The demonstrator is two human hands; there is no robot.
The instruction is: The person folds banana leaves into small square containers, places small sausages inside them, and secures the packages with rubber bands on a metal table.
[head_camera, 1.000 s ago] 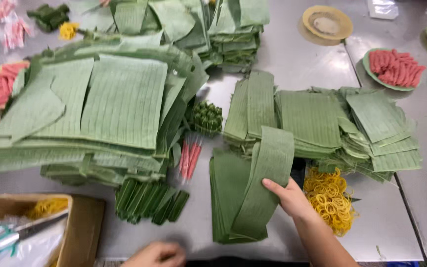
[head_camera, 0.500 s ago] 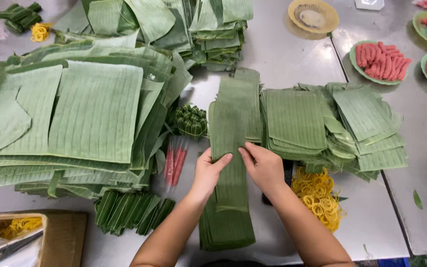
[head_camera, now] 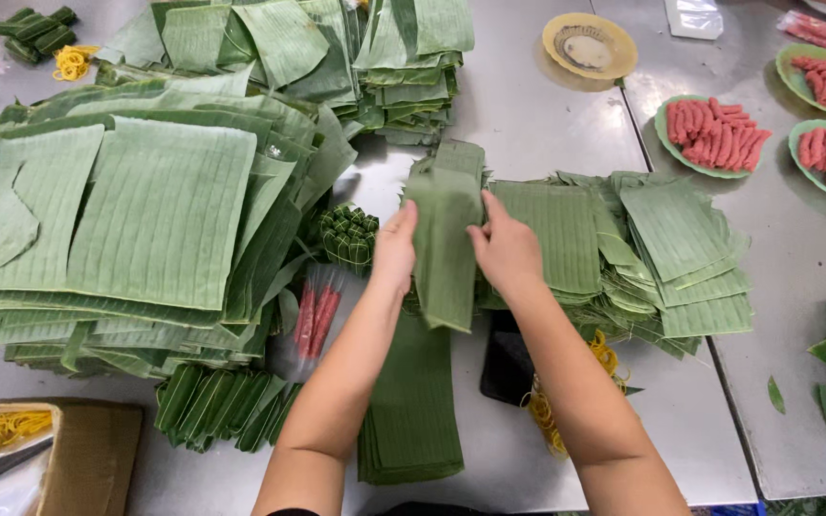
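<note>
Steel table (head_camera: 547, 124), leaf strip (head_camera: 446, 239), both hands (head_camera: 396, 250) (head_camera: 507, 250)

steel table (head_camera: 547, 124), leaf stacks (head_camera: 160, 210), sausage plates (head_camera: 714, 134)

Bare bench (head_camera: 528, 115) lies open beyond the hands, between the far leaf piles (head_camera: 336, 48) and the yellow dish (head_camera: 590, 45). To the left the big leaf stack (head_camera: 145, 220) walls off that side, with a woven leaf bundle (head_camera: 348, 237) and a red packet (head_camera: 315, 320) just beside the left hand (head_camera: 396, 250). To the right the cut-leaf pile (head_camera: 642, 248) crowds the right hand (head_camera: 507, 250). Near the body, a strip stack (head_camera: 413, 411), rubber bands (head_camera: 547, 420) and a dark slab (head_camera: 507, 368) fill the bench.
</note>
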